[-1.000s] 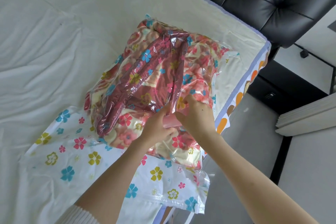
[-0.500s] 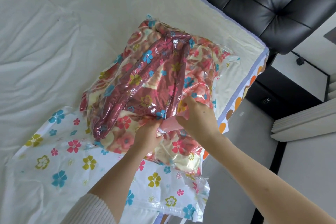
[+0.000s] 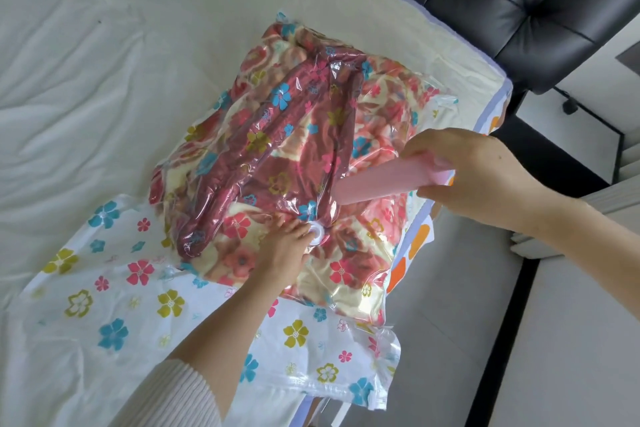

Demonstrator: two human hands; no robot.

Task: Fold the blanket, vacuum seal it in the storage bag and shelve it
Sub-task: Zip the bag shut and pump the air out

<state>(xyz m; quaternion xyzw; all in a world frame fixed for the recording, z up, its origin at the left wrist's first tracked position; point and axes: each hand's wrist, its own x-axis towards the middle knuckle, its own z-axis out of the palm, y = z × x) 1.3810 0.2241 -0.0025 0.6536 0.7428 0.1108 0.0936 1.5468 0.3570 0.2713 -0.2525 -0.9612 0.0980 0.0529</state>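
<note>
The left hand (image 3: 282, 248) lies flat, fingers touching the white valve (image 3: 318, 233) of the storage bag (image 3: 114, 315). The right hand (image 3: 485, 180) grips a pink pump (image 3: 388, 180) above. The blanket (image 3: 277, 156) sits squashed inside, on the bed (image 3: 86, 80). Air might sneak back if the valve stays uncapped.

No lettering, brand, number or sign can be read anywhere in the head view. The clear storage bag (image 3: 114, 315) carries only printed flowers in blue, pink and olive, from 7 o'clock to the centre. The folded blanket (image 3: 277, 156) inside it shows a floral pattern and no label. The pink pump (image 3: 384, 180) at 3 o'clock is plain, as is the white valve (image 3: 317, 231) near the centre. The bed sheet's edge at 4 o'clock bears orange dots (image 3: 417, 239), not characters.
</note>
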